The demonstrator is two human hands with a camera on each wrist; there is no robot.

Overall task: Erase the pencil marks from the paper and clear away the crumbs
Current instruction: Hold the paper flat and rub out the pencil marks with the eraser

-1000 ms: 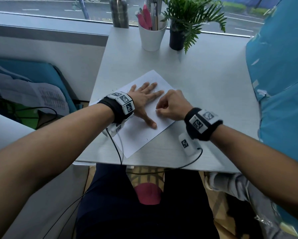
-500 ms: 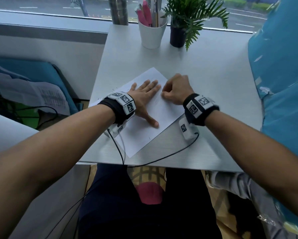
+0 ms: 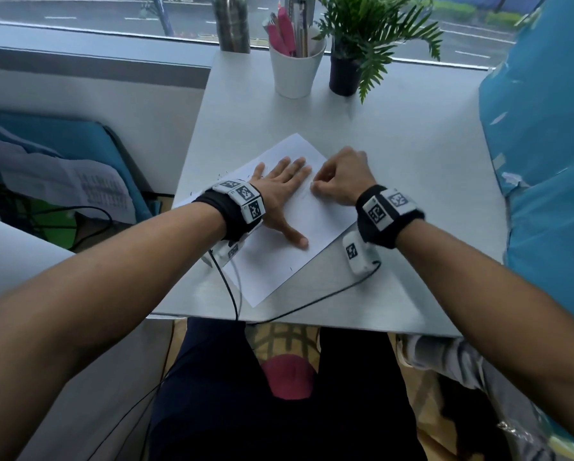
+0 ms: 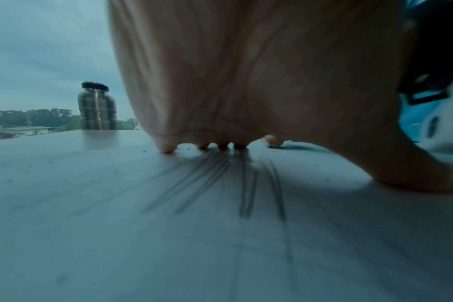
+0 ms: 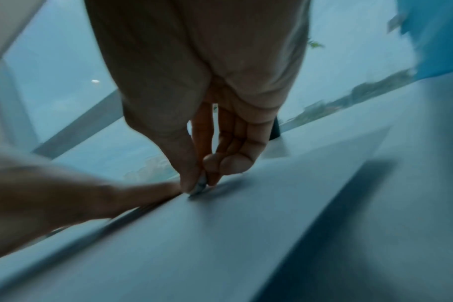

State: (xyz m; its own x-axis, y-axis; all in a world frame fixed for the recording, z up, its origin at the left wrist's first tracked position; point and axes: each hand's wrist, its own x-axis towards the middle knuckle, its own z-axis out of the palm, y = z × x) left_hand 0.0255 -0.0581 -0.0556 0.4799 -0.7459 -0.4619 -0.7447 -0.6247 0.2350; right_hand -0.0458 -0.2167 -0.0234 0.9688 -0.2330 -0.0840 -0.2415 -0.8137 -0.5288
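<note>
1. White desk [image 3: 412, 154] by a window holds the paper [image 3: 279, 261]
2. Left hand [image 3: 282, 191] lies flat, fingers straight, on it
3. Right hand [image 3: 340, 178], at 3 o'clock of the left, pinches a small eraser [image 5: 201, 185] against the sheet

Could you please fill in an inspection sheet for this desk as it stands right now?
Surface: pale desk by a window.
Job's things: paper lying skewed; pencil marks under the left palm; dark crumbs beside the fingertips; small eraser on the sheet.
Clutter: white cup of pens, potted plant, metal bottle.
Hands: left hand flat, pressing the paper; right hand pinches the eraser.
Cables: black cable trailing off the near edge.
Surroundings: blue fabric at right; street outside.
</note>
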